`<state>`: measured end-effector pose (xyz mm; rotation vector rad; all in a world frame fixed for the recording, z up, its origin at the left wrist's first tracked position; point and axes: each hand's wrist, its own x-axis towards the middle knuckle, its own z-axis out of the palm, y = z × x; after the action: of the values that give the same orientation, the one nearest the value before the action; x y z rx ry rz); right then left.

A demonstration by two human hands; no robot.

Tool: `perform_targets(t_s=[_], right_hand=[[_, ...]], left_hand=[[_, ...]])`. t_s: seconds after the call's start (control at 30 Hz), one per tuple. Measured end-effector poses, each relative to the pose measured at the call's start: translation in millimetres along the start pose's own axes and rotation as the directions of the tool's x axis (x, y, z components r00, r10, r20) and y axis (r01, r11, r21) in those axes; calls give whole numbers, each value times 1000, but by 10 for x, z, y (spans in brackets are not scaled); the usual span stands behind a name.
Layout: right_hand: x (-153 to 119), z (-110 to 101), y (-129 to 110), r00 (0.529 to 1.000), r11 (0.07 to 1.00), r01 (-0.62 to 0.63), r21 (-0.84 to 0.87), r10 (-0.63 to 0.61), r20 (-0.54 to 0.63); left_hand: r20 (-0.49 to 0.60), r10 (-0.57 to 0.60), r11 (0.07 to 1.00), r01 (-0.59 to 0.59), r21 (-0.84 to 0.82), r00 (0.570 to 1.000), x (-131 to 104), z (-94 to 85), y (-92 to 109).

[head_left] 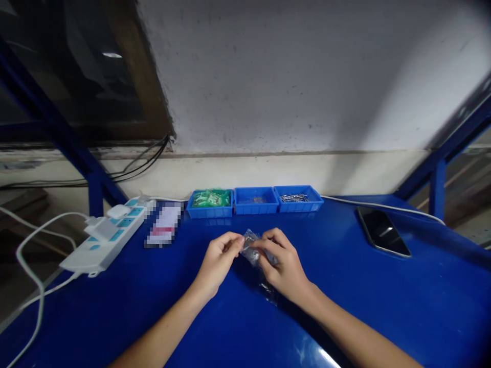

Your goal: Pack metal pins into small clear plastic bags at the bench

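Note:
Over the blue table, my left hand (221, 260) pinches the edge of a small clear plastic bag (251, 250) between thumb and fingertips. My right hand (282, 260) grips the same bag from the other side, its fingers closed at the bag's upper part. Something thin and shiny shows near the right fingertips, too small to name. Below the hands, a further piece of clear plastic (268, 292) lies close to the tabletop; whether it belongs to the same bag I cannot tell.
Three blue bins stand along the wall: one with green packets (211, 198), one with a few small pieces (256, 208), one with thin metal parts (294, 198). A white power strip (109, 237) with cables and a blurred-out flat item (164, 225) lie left, a phone (383, 232) right.

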<state>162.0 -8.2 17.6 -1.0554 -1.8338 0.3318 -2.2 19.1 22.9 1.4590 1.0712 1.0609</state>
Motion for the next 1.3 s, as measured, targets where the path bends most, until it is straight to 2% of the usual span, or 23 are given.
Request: perform_targets(t_s=[0.1, 0.17, 0.23, 0.3, 0.37, 0.43, 0.5, 0.57, 0.6, 0.63, 0.7, 0.73, 0.8, 0.87, 0.93, 1.0, 1.07, 1.13, 1.2, 1.3], right_hand=[[18, -18, -8, 996, 996, -76, 39, 78, -36], [46, -43, -18, 986, 983, -153, 103, 158, -46], [78, -57, -24, 959, 939, -273, 208, 282, -11], [102, -49, -19, 912, 857, -404, 319, 406, 62], [111, -20, -7, 864, 777, -492, 391, 490, 114], [107, 9, 6, 850, 757, -509, 409, 516, 103], [95, 21, 9, 879, 815, -455, 359, 474, 38], [79, 10, -2, 934, 906, -335, 258, 356, -40], [71, 1, -12, 958, 945, -258, 204, 277, -71], [60, -9, -22, 976, 972, -179, 152, 195, -95], [35, -19, -39, 992, 998, -40, 55, 46, -114], [21, -18, -45, 994, 1000, 10, 18, -8, -112], [-3, -10, -51, 993, 998, 53, -22, -55, -100], [-9, -6, -55, 995, 1000, 20, -12, -21, -93], [13, -21, -64, 994, 996, -81, 32, 83, -71], [58, -51, -76, 971, 963, -238, 130, 239, 5], [107, -79, -84, 911, 869, -412, 273, 397, 110], [143, -88, -83, 836, 744, -545, 386, 514, 190], [159, -76, -74, 779, 644, -615, 455, 585, 224], [160, -45, -64, 737, 558, -650, 516, 628, 251]], left_hand=[[-90, 190, 970, -172, 174, 978, -22, -4, -2], [-103, 366, 892, -317, 323, 925, -43, -8, -2], [-51, 539, 762, -460, 456, 841, -66, -8, -1], [25, 640, 639, -551, 536, 768, -85, -2, 1], [83, 662, 586, -584, 561, 745, -97, 11, 3], [120, 604, 626, -563, 540, 788, -96, 22, 6], [113, 471, 752, -465, 467, 875, -84, 28, 10], [67, 269, 909, -276, 313, 961, -62, 26, 12], [46, 152, 966, -158, 206, 987, -50, 24, 14], [37, 40, 995, -43, 89, 999, -38, 21, 15], [61, -117, 986, 124, -109, 991, -17, 14, 19], [83, -150, 972, 163, -171, 985, -10, 11, 20], [99, -145, 962, 164, -218, 984, 0, 4, 17], [63, -90, 983, 99, -158, 994, 5, -4, 7], [-26, 34, 999, -34, -7, 999, 5, -14, -4], [-76, 242, 952, -222, 210, 967, -4, -24, -11], [-30, 455, 822, -406, 399, 890, -22, -28, -13], [66, 598, 668, -542, 510, 799, -46, -22, -19], [148, 661, 556, -613, 561, 736, -67, -9, -31], [213, 672, 487, -639, 595, 710, -88, 13, -47]])
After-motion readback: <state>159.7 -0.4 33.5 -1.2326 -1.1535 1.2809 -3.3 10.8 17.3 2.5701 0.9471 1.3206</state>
